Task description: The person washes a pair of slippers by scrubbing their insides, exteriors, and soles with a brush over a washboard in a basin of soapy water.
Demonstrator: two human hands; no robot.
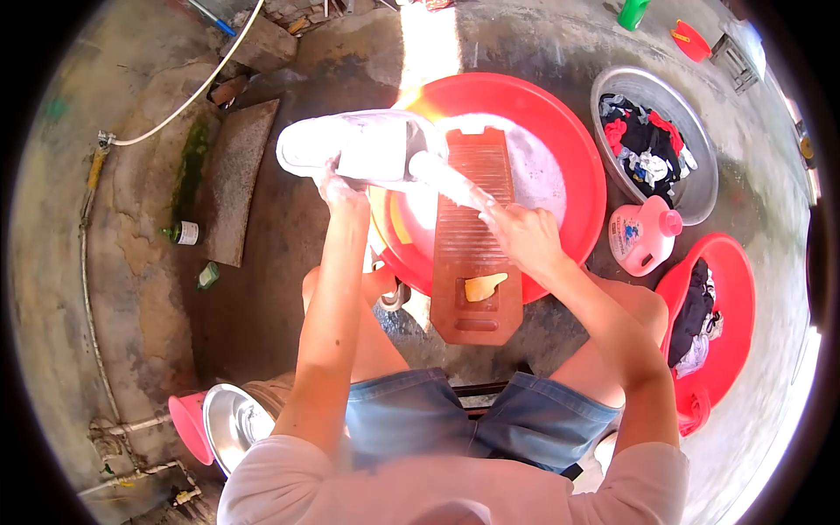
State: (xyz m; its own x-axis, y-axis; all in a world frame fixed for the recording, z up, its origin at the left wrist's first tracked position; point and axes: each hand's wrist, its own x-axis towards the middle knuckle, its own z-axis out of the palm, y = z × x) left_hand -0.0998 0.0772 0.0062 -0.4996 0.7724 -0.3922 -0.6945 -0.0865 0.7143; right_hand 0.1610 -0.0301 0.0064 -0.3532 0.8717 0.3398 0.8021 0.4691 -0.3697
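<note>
My left hand (341, 185) holds a white shoe (350, 149) by its underside, above the left rim of a red basin (573, 175) with sudsy water. A pale brush (451, 181) is in my right hand (523, 232), its far end at the shoe's opening. Glare washes out the brush head. Beneath the brush, a brown ridged washboard (472, 232) leans across the basin toward me. On its lower part lies a yellow piece of soap (484, 287).
Right of the basin are a metal tub (704, 166) of clothes, a pink detergent jug (641, 234) and a red tub (739, 297) with clothes. At left are a stone slab (243, 179), a small bottle (187, 233) and a metal bowl (229, 420). A hose (188, 103) runs at upper left.
</note>
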